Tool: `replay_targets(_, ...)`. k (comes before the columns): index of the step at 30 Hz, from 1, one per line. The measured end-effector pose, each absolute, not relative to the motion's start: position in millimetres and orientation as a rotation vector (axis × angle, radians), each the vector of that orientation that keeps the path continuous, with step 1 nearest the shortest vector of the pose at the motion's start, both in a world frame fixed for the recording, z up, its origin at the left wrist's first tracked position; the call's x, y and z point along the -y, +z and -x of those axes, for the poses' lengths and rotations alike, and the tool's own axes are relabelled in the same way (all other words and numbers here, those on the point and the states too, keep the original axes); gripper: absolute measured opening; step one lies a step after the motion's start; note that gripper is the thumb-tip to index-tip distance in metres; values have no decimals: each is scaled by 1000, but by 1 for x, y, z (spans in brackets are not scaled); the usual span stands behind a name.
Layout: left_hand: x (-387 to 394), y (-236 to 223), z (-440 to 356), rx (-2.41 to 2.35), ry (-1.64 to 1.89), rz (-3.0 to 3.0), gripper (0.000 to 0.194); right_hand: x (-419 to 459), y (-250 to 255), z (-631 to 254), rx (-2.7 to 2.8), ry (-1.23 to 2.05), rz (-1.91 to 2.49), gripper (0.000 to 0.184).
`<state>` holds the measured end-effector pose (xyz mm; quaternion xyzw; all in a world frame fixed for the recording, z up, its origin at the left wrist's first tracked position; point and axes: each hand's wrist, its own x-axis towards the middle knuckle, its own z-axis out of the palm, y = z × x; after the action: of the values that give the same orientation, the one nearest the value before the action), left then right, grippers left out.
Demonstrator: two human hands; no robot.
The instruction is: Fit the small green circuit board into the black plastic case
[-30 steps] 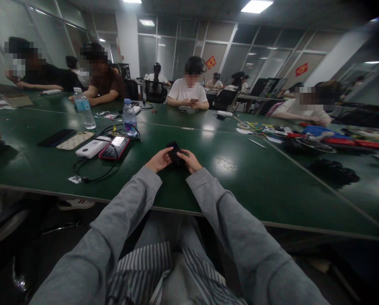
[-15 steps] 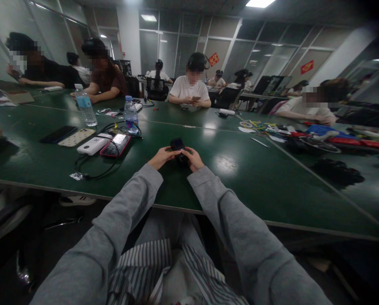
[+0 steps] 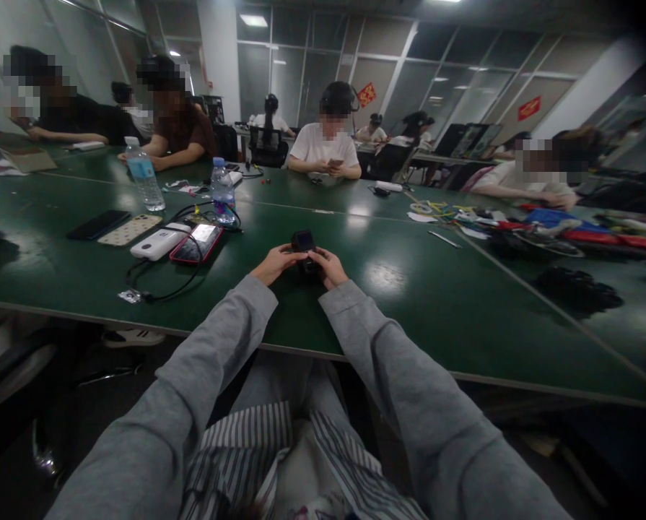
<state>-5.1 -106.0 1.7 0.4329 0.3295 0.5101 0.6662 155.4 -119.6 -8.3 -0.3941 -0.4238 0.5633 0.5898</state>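
So, closest to my view, the grey sleeves point(image 3: 236, 318) reach over the edge of the green surface point(image 3: 409, 310), and past them I have the left hand point(image 3: 273, 265) and the right hand point(image 3: 332, 269) meeting around a black device point(image 3: 302, 241). The fingers point(image 3: 294, 257) are closed on it from both sides. It sits between the hands, in from the near edge of the surface; I cannot tell whether its underside touches down. From its boxy outline and what looks like a small dark screen point(image 3: 304, 240) on it, I judge it light and rigid, with little that should give under a squeeze. The casing may be smooth enough to slide, and I take the screen for its fragile part, so I favour holding it by its side edges, one hand to each, with pressure kept off that face. To the left, apart from the hands, a black cable point(image 3: 179, 295) curves on the surface; farther on, a red-edged phone point(image 3: 198, 245) lies just beside a white power bank point(image 3: 159, 242). Beyond those stand a water bottle point(image 3: 144, 180) and a second bottle point(image 3: 223, 196), and across from me sits a person in a white shirt point(image 3: 325, 148).
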Motion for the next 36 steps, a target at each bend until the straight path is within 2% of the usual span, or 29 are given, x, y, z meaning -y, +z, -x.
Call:
replay_targets(4, 109, 2, -2, -745, 1178, -863, 46, 119, -6, -156, 1022, 1300, 916, 53)
replay_targets(8, 113, 5, -3, -658, 1053, -736, 30, 118, -6, -154, 1062, 1265, 939, 54)
replay_targets(13, 117, 7, 1, -648, 956, -553, 41, 115, -12, -153, 1115, 1217, 1014, 56)
replay_targets(19, 120, 7, -4, -695, 1031, -480, 36, 114, -13, -152, 1195, 1203, 1053, 54)
replay_targets(26, 122, 9, -6, -701, 1070, -427, 32, 112, -15, -147, 1317, 1067, 1117, 44)
replay_targets(29, 122, 10, -5, -712, 1073, -428, 32, 113, -17, -149, 1431, 912, 1181, 38)
replay_targets(32, 121, 11, -4, -721, 1076, -442, 32, 119, -14, -152, 1545, 587, 1250, 35)
replay_targets(36, 119, 10, -4, -736, 1068, -434, 34, 128, -10, -151, 1686, 366, 1183, 50)
